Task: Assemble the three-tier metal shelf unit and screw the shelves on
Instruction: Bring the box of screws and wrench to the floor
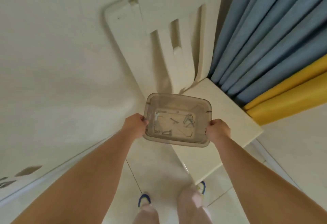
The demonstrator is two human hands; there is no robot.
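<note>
I hold a clear plastic tub (177, 141) in front of me, above the floor and the near edge of a cream table. My left hand (135, 123) grips its left rim and my right hand (218, 129) grips its right rim. Inside the tub lie several small metal screws and bent hex keys (188, 120), scattered over the bottom. No shelf parts of the metal unit can be made out for certain.
A cream table top (226, 117) juts in from the right. Behind it stands a cream slatted chair back (177, 34). Blue curtains (274, 34) and a yellow panel (292, 91) fill the right. A white surface (44, 64) lies left. My feet (145, 199) stand on pale tiles.
</note>
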